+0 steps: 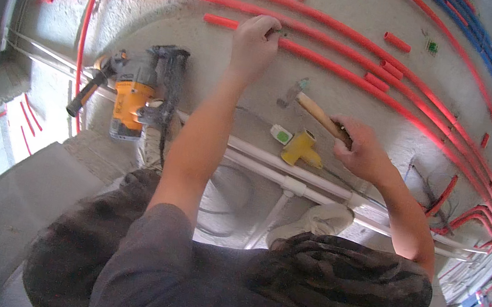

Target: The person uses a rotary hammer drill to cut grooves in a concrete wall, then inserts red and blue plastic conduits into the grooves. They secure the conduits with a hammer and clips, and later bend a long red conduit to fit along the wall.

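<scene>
A: Looks like a bare concrete floor (210,58) in an unfinished room, red pipes curving across the top of your head view and white pipes (259,151) running nearer your feet. What are your hands up to?

B: Your right hand (361,151) is wrapped around the wooden handle of a hammer (325,117), its head out front and kinda blurry. Your left hand (254,43) is at the nearest red pipe (345,76), hiding a bit of it. Those fingers look curled, but I can't tell whether they've closed on the pipe or on something small.

A: Any tips for a clean tap there?

B: I'd keep the left fingertips low and off to the side of wherever the head lands, steady the pipe, and go with short, light, square hits. Plastic-looking stuff probably dents or cracks if you clip it. The orange-and-black power drill (134,94) on your left and the yellow piece (301,150) near the hammer seem clear of your swing, imo.
</scene>
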Motion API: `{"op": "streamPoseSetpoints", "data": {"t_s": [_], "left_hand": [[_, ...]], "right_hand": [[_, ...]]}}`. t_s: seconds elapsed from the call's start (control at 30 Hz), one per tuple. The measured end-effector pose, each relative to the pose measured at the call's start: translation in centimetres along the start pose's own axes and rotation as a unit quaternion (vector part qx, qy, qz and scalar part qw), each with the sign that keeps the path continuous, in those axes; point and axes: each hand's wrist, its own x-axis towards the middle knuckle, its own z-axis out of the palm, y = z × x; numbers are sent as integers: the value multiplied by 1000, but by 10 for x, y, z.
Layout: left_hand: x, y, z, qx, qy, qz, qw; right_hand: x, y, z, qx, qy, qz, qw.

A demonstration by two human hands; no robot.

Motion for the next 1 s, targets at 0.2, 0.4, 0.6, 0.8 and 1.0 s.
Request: {"op": "streamPoseSetpoints", "data": {"t_s": [0.2, 0.4, 0.6, 0.8, 1.0], "left_hand": [[1, -10, 4, 2, -20, 9, 1000], [4, -6, 11, 3, 2, 35, 999], [3, -11, 16, 22, -1, 40, 999], [6, -1, 16, 6, -5, -2, 1000], [4, -3, 17, 13, 13, 2, 1000]], "right_hand": [[13, -54, -35, 160, -82, 243, 953], [37, -42, -13, 77, 88, 104, 988], [64, -31, -1, -2, 218, -19, 976], [61, -20, -8, 25, 117, 106, 987], [63, -20, 5, -98, 172, 60, 978]]}}
